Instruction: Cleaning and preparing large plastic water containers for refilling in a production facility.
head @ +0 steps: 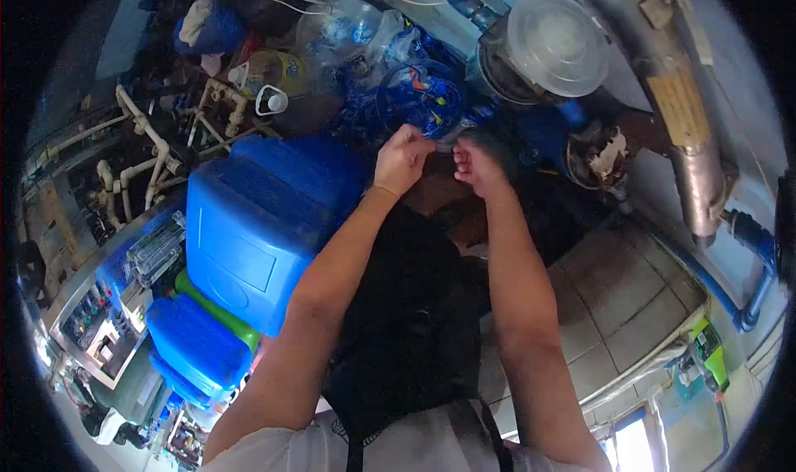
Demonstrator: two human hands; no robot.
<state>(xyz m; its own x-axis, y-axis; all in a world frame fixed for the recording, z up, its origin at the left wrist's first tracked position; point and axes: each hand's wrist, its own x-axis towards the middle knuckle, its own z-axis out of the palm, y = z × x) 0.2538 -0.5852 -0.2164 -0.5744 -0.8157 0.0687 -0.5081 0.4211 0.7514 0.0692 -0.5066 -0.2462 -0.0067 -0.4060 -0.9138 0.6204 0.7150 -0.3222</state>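
Near the upper middle, my left hand [404, 158] has its thumb and fingertips pinched together at the near edge of a blue plastic bag [426, 95] with red and yellow print. Close on its right, my right hand [476, 164] is held with curled fingers. Between the two hands shows a bit of clear plastic [451, 137]; which fingers grip it is too blurred to tell. More clear plastic bags [348, 27] lie just beyond. Below my hands, dark clothing covers my front.
Blue plastic bins [249, 223] stand at left, beside cream pipes [149, 136] and a yellowish plastic jug [273, 74]. A bucket with a translucent lid [559, 43] is at upper right. A metal pipe [690, 136] and tiled surface [603, 298] lie to the right.
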